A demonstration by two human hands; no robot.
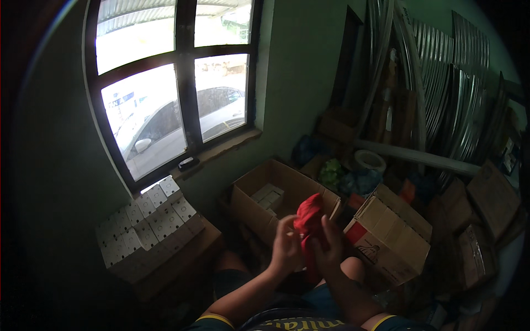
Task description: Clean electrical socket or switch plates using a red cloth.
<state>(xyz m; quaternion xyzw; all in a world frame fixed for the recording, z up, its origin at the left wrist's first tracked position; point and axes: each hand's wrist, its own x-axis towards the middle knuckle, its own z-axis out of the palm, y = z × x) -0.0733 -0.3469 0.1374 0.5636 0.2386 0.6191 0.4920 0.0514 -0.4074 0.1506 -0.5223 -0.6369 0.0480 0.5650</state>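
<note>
In front of my body I hold a crumpled red item (pixel 310 211), which looks like soft cloth or a thin bag. My left hand (pixel 285 249) grips its left side with bent fingers. On the other side, my right hand (pixel 329 245) has its fingers closed around it. The lower part hangs down between my hands, and whatever it may contain is hidden. Just beyond my hands sits an open cardboard box (pixel 245 199) with a few small white boxes (pixel 268 197) in it.
Stacked small white boxes (pixel 146 223) stand on a brown carton (pixel 185 259) to the left, below a window (pixel 185 71). A closed cardboard box (pixel 395 237) is close on my right. Further right are piled flattened cartons (pixel 475 254) and leaning metal sheets (pixel 461 99).
</note>
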